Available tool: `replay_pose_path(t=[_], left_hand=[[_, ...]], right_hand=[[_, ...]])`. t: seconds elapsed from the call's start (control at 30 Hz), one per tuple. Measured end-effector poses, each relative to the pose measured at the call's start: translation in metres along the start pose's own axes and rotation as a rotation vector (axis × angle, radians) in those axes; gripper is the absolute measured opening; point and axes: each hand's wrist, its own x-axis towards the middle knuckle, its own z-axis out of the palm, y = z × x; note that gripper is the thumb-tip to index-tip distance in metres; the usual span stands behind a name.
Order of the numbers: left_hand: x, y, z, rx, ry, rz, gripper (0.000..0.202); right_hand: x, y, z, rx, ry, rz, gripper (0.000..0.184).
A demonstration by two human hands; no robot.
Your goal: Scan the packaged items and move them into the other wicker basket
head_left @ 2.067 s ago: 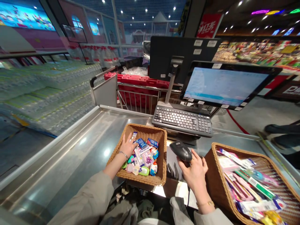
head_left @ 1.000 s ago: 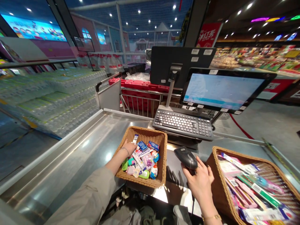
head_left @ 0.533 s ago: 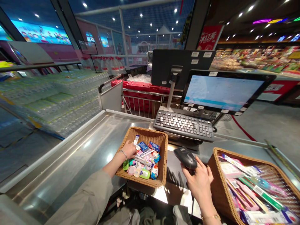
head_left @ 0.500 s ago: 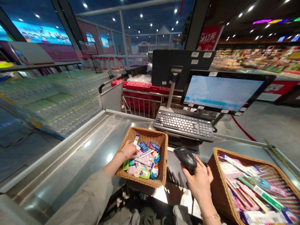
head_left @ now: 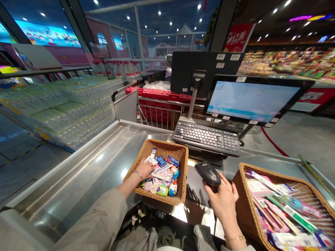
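My left hand [head_left: 145, 170] reaches into a brown wicker basket [head_left: 185, 164], fingers bent down among small packages. A white packet [head_left: 150, 160] lies right at its fingertips; what the fingers pinch is hidden. Around it are small blue boxes [head_left: 161, 160], a white-and-purple long box [head_left: 162, 177], egg-shaped toy packs [head_left: 173, 188] and a green item [head_left: 162, 190]. My right hand [head_left: 223, 195] is wrapped round a black handheld barcode scanner [head_left: 208, 173], held above the counter to the right of this basket, its head pointing up and left.
A second wicker basket [head_left: 242, 205] with toothbrush packs and boxes stands at the right. Behind the scanner are a keyboard [head_left: 206, 137] and a lit monitor [head_left: 251, 101]. The metal counter [head_left: 89, 174] has a raised left edge. A shopping cart [head_left: 159, 113] stands beyond.
My left hand has shifted slightly within the basket, its fingers lower over the packages and nearer the white packet. The right hand keeps the scanner almost still. The view has tilted a little.
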Motion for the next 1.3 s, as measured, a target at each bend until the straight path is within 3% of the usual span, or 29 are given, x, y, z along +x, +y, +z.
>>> replay_pose_path(t=[0.23, 0.43, 0.63, 0.8, 1.07, 1.3], left_hand=[[0.001, 0.003, 0.001, 0.001, 0.025, 0.068, 0.022], [-0.002, 0.002, -0.007, -0.048, 0.117, 0.100, 0.025], [-0.010, -0.003, -0.028, -0.112, 0.324, 0.091, 0.025], [-0.017, 0.001, -0.059, -0.103, 0.486, 0.117, 0.017], [-0.008, 0.043, -0.110, -0.117, 0.633, 0.210, 0.014], [0.022, 0.087, -0.131, -0.232, 0.673, 0.273, 0.013]], right_hand=[[0.000, -0.002, 0.000, 0.011, 0.024, -0.012, 0.043], [0.001, 0.001, -0.002, 0.020, 0.053, -0.027, 0.039], [0.002, 0.003, 0.000, 0.035, 0.063, -0.084, 0.034], [0.003, 0.001, -0.002, 0.044, 0.093, -0.175, 0.031], [0.004, -0.015, -0.023, 0.084, 0.152, -0.316, 0.029], [0.002, -0.012, -0.041, 0.062, 0.148, -0.285, 0.028]])
